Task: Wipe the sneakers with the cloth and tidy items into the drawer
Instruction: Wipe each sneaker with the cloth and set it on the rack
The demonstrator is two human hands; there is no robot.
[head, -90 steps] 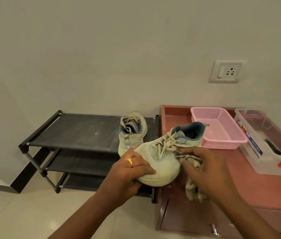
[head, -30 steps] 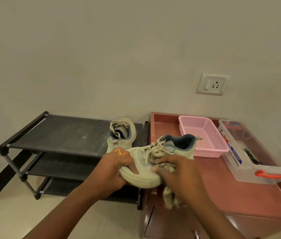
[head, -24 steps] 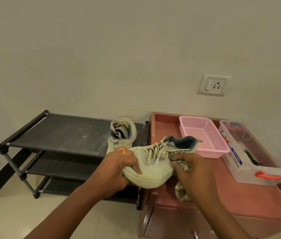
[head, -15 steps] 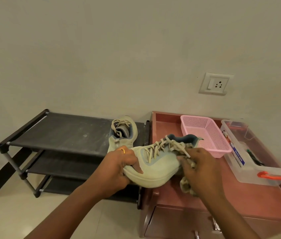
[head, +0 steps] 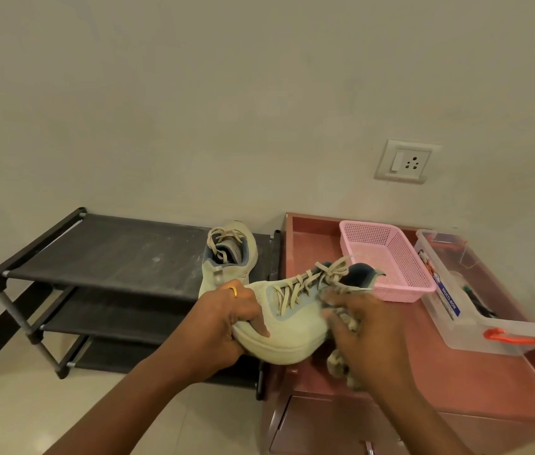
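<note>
Leftmost, a black shoe rack [head: 111,254] carries one pale sneaker [head: 230,257]. The left hand [head: 223,320], fingers curled around the toe, holds a second sneaker [head: 292,326] above the cabinet [head: 456,382] edge. The right hand [head: 367,330] clutches a cloth [head: 338,359] against its side.

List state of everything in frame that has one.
held sneaker, lifted, toe gripped by left hand
cloth, bunched in right hand, against the held sneaker's side
second sneaker, resting on shoe rack top shelf
pink basket, upright, looks empty
clear box, no lid on, items inside
drawer, looks shut
</note>
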